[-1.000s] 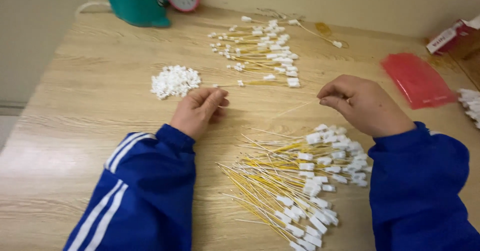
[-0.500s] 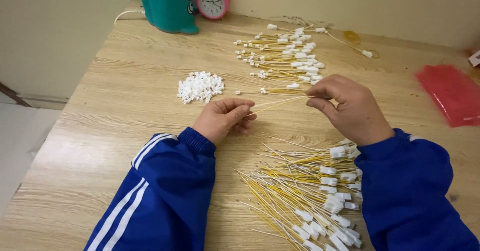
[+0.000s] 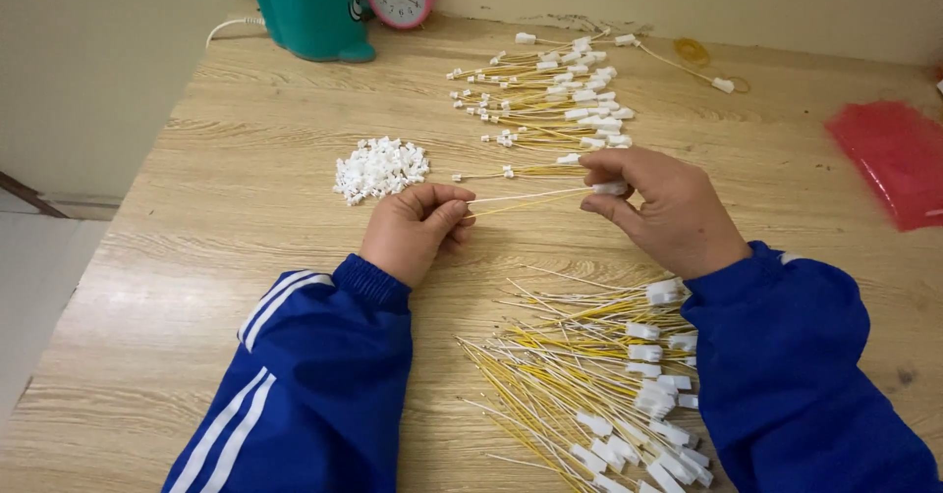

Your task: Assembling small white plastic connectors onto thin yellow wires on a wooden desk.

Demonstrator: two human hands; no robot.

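Both hands on one yellow-and-white wire pair point(image 3: 526, 199) — left hand point(image 3: 413, 233) pinching the bare ends, right hand point(image 3: 658, 208) gripping its white plug at three o'clock — so I hold it taut, level above the wooden table point(image 3: 226, 218).

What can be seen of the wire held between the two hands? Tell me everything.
The wire is a thin yellow-and-white pair, pulled nearly straight above the wooden table. The left hand pinches its bare end; the right hand pinches the end carrying a small white plastic plug. It slopes slightly up towards the right.
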